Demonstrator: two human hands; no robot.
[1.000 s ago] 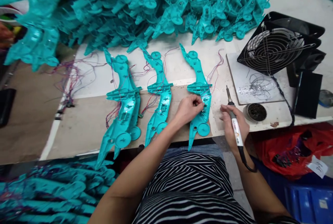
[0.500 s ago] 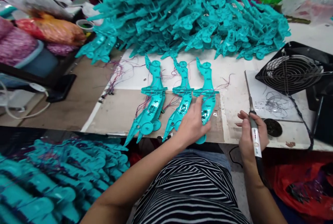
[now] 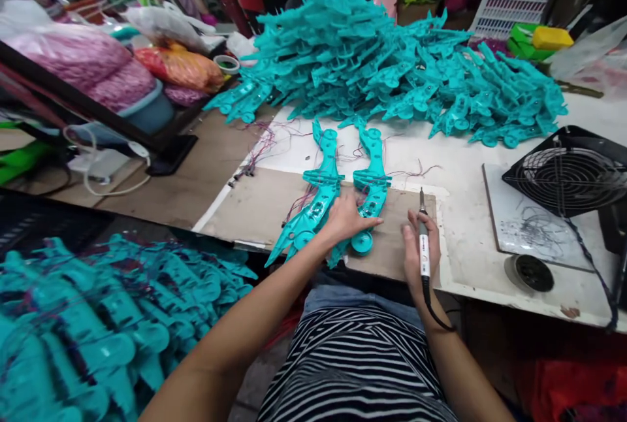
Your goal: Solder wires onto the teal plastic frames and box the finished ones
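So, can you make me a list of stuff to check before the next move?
1. Soldering iron held: ok, the right grip is closed around it.
2. Hot end away from the left grip: ok, there is space between them.
3. Cord free of knots: ok in the part that shows; the rest cannot be told.
4. Thin wires clear of the hot end: cannot tell, they look close in this view.
5. Left grip firm on the teal part: cannot tell, the thumb overlaps it but the fingertips are unclear.
6. Fan spinning: cannot tell from one picture.
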